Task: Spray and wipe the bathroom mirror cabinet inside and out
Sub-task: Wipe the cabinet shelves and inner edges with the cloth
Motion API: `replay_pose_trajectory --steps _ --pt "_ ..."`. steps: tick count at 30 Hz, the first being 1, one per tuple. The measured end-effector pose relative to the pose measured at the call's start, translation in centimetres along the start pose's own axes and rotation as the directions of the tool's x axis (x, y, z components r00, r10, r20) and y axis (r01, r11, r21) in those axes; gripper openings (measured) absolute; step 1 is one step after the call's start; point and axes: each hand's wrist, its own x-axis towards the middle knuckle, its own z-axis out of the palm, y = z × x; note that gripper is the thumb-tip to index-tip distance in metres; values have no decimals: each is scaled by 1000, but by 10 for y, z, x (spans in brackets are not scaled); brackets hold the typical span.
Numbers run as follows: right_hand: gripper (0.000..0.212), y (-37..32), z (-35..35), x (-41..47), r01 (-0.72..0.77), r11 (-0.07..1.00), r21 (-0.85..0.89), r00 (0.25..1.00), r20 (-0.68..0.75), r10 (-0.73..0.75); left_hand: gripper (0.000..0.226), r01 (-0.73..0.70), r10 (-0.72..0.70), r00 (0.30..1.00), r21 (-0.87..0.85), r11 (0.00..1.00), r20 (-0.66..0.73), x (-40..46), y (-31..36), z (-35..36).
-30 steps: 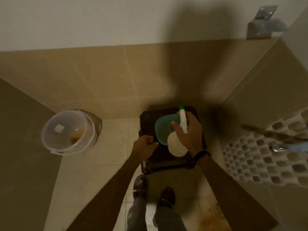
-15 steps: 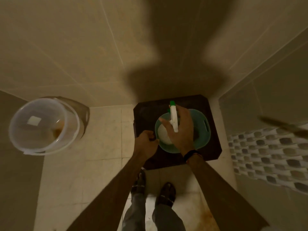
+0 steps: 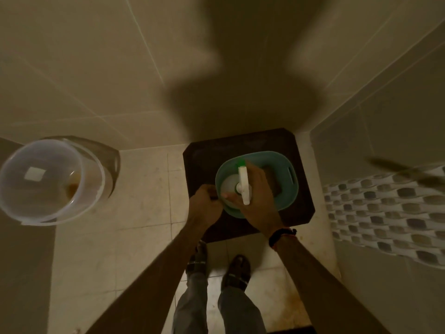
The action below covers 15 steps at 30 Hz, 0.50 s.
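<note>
One spray bottle [image 3: 243, 186], one green basket [image 3: 287, 175], one dark stool [image 3: 240, 143], one clear bucket [image 3: 51, 180] — and two hands, left hand [image 3: 204, 208] and right hand [image 3: 255, 196].

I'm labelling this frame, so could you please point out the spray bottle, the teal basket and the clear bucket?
spray bottle [image 3: 243, 186]: head view, on its white trigger head.
teal basket [image 3: 290, 174]: head view, on its right wall beside the handle slot.
clear bucket [image 3: 79, 203]: head view, on its near rim.

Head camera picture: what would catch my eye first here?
The right hand grips a white spray bottle over a teal basket on a dark stool, centre. The left hand grips the basket's near rim. A clear bucket stands on the floor, far left.
</note>
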Motion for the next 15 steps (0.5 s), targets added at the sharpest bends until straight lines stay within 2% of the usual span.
replay_pose_trajectory --steps 3,5,7,9,11,13,15 --pt "90 6 -16 -6 -52 999 11 998 43 52 27 -19 20 1000 57 998 -8 -1 3 -1" --pt "77 10 -27 -12 -61 998 31 997 43 59 28 -21 24 999 73 997 -40 -2 5 -1" --pt "61 14 -38 -17 -85 996 19 996 -20 86 29 -11 17 997 76 997 -70 -2 9 -1" --pt "48 16 -45 -16 -141 988 -66 986 -103 133 28 -4 13 995 88 996 -102 0 14 -4" --pt "43 19 -51 -8 -236 958 -162 969 -118 219 28 4 7 993 94 996 -120 3 16 -7" --pt "43 22 -52 4 -303 913 -273 952 -47 302 30 11 0 994 100 995 -113 5 15 -10" --pt "40 26 -51 20 -256 864 -434 950 52 308 31 8 4 995 117 993 -101 6 13 -10"
